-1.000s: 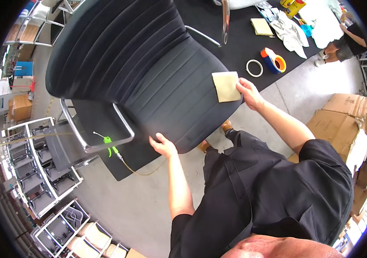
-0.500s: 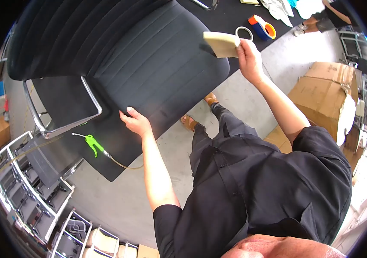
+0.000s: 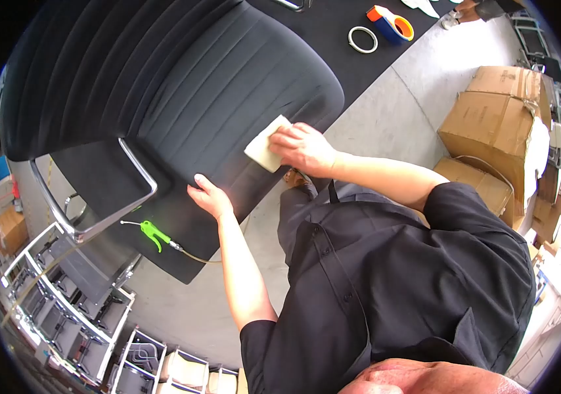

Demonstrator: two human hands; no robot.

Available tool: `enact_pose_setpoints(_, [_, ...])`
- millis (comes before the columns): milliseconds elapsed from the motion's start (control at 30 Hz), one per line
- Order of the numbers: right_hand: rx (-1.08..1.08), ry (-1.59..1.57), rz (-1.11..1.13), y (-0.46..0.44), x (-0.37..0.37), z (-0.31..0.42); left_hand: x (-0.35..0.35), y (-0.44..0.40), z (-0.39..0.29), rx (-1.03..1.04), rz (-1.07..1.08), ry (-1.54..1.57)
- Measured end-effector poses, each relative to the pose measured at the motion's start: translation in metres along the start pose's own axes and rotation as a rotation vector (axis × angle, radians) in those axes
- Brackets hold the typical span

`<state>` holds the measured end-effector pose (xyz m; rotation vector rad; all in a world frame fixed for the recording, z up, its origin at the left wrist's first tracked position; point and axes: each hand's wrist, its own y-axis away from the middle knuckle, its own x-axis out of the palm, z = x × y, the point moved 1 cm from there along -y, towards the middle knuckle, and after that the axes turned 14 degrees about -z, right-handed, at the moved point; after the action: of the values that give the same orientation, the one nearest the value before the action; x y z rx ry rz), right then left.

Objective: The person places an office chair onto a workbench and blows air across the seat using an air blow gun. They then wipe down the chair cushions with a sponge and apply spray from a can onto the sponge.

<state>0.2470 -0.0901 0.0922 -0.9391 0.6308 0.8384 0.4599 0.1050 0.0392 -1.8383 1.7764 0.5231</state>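
Right hand [image 3: 305, 150] gripping pale yellow rectangular pad [image 3: 268, 144] over black ribbed chair seat [image 3: 228, 98]; left hand [image 3: 211, 198], thumb spread, at seat edge.

1. I saw a black chair [image 3: 228, 98], its seat and backrest patterned with roughly parallel seam lines; its armrest [image 3: 138, 161] shone silver.
2. The pad [image 3: 264, 148] looked pale yellow to me, close to cream.
3. I made out a bright green air gun [image 3: 154, 233] with a yellowish hose [image 3: 203, 261].
4. The tape dispenser [image 3: 392, 27] showed me orange and blue, and the ring [image 3: 351, 41] near it was whitish.
5. I viewed a plain black tabletop [image 3: 336, 39] over a grey floor [image 3: 418, 92].
6. Cartons [image 3: 491, 121] appeared brown, the shirt [image 3: 418, 282] solid black.
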Motion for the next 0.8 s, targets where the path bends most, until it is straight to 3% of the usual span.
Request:
enact_pose_setpoints(67, [0.038, 0.058, -0.127, 0.014, -0.016, -0.037, -0.001, -0.003, 0.003, -0.031, 0.030, 0.007])
enact_pose_setpoints(267, [0.422, 0.418, -0.296, 0.016, -0.058, -0.094, -0.005, -0.009, 0.009, -0.066, 0.134, 0.007])
enact_pose_setpoints(300, [0.507, 0.453, -0.298, 0.015, -0.050, -0.090, -0.006, -0.012, 0.010, -0.056, 0.154, 0.003])
enact_pose_setpoints(400, [0.459, 0.579, -0.386, 0.006, -0.033, -0.052, -0.009, -0.018, 0.010, -0.163, 0.256, 0.030])
enact_pose_setpoints(433, [0.466, 0.476, -0.370, 0.007, -0.025, -0.040, -0.010, -0.020, 0.008, -0.202, 0.301, 0.064])
enact_pose_setpoints(467, [0.618, 0.255, -0.232, 0.016, -0.002, -0.027, -0.014, -0.022, 0.010, -0.236, 0.354, 0.093])
enact_pose_setpoints(500, [0.399, 0.090, -0.248, 0.030, 0.033, -0.017, -0.020, -0.023, 0.014, -0.225, 0.372, 0.086])
enact_pose_setpoints(633, [0.387, 0.074, -0.148, 0.003, 0.064, 0.092, -0.018, -0.034, 0.020, -0.219, 0.479, 0.109])
enact_pose_setpoints(700, [0.336, 0.051, -0.219, 0.006, 0.058, 0.071, -0.017, -0.038, 0.023, -0.306, 0.593, 0.282])
enact_pose_setpoints(800, [0.667, 0.311, -0.247, 0.007, 0.021, 0.019, -0.015, -0.046, 0.028, -0.376, 0.685, 0.382])
